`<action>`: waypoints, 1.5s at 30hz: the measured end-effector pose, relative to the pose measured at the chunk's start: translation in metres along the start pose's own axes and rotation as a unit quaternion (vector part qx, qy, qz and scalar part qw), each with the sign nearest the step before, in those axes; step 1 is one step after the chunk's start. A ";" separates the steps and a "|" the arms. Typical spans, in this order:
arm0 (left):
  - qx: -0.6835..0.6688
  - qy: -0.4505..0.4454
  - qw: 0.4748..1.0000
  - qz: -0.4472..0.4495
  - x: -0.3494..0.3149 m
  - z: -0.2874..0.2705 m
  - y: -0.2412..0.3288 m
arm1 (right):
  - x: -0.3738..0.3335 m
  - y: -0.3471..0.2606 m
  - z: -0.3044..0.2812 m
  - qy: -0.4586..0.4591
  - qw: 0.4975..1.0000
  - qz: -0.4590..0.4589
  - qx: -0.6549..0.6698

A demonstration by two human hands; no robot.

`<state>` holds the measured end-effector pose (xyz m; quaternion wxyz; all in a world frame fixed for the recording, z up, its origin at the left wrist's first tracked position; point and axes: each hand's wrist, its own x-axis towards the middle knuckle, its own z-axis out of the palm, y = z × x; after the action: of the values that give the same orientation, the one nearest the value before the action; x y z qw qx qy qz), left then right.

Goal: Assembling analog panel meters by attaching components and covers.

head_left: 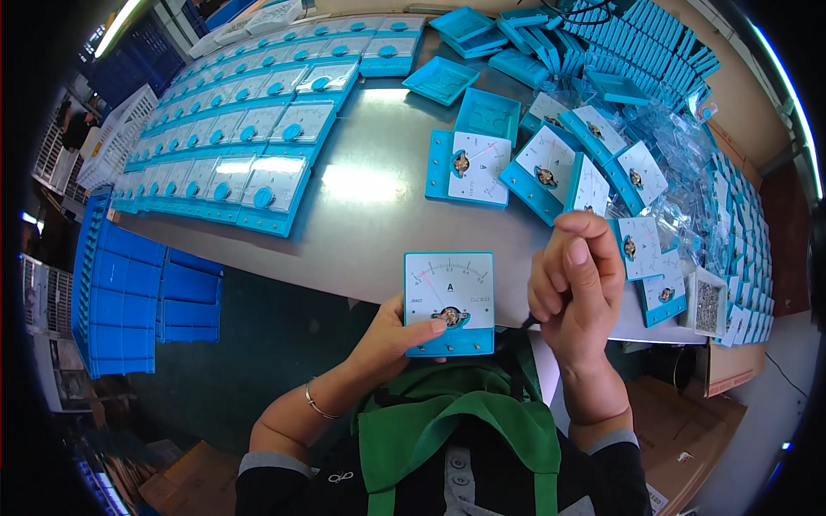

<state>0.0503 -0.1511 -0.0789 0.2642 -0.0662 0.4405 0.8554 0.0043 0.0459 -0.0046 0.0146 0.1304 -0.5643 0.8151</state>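
My left hand (398, 338) grips a square ammeter (460, 284) with a teal base and white dial, held upright in front of my apron. Its thumb lies across the lower dial beside the brass-coloured movement, and no clear cover is on it. To its right, my right hand (578, 288) is raised with fingers curled in, apart from the meter. A small dark tip shows below those fingers; what they hold, if anything, I cannot make out. Beyond, on the metal table, lies another uncovered ammeter (482, 176), with several more (551, 163) heaped to its right.
Rows of covered meters (249, 120) fill the table's left side. Empty teal cases (440, 80) lie at the back, by a pile of clear covers (680, 146). A white box of small parts (708, 305) sits at the right edge. Blue crates (120, 284) stand lower left.
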 end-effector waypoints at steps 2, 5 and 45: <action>0.003 -0.002 1.000 -0.006 0.003 0.001 -0.004 | 0.004 0.004 0.013 -0.012 0.992 -0.014 0.124; -0.008 0.014 1.000 0.014 0.003 0.008 -0.007 | 0.006 0.016 0.025 0.026 0.990 -0.074 0.114; 0.172 -0.039 0.972 0.153 0.059 -0.028 0.009 | 0.214 -0.017 -0.237 0.134 0.637 -0.041 -0.758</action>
<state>-0.0078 -0.1544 -0.1092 0.1541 0.0817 0.5755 0.7990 -0.2458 0.2440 -0.0183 0.2176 -0.0143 -0.9699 0.1081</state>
